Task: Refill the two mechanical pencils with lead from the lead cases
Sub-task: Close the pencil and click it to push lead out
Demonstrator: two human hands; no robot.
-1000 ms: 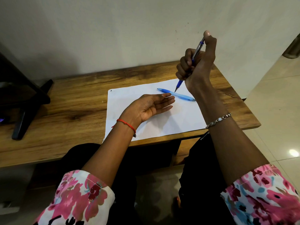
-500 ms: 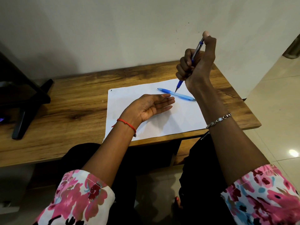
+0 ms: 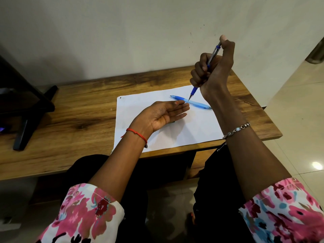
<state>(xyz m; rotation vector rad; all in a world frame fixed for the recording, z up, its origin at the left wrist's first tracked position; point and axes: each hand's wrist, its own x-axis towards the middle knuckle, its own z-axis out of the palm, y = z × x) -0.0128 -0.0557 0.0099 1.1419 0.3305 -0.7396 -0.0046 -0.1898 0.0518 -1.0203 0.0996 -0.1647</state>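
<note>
My right hand (image 3: 213,71) is raised above the desk in a fist around a dark blue mechanical pencil (image 3: 213,54), thumb pressed on its top end, tip (image 3: 190,97) pointing down. A light blue mechanical pencil (image 3: 196,103) lies on the white paper sheet (image 3: 184,134) just below that tip. My left hand (image 3: 163,115) rests on the sheet on its side, fingers straight and together, holding nothing, fingertips beside the light blue pencil. A small dark edge shows under the left palm; I cannot tell what it is. No lead case is plainly visible.
The paper lies on a wooden desk (image 3: 78,116) set against a pale wall. A black stand (image 3: 26,111) occupies the desk's left end. The desk's right edge drops to a tiled floor (image 3: 301,120). My knees sit under the front edge.
Almost nothing: my right hand with the pencil has shifted very slightly, the left hand has stayed flat on the paper.
</note>
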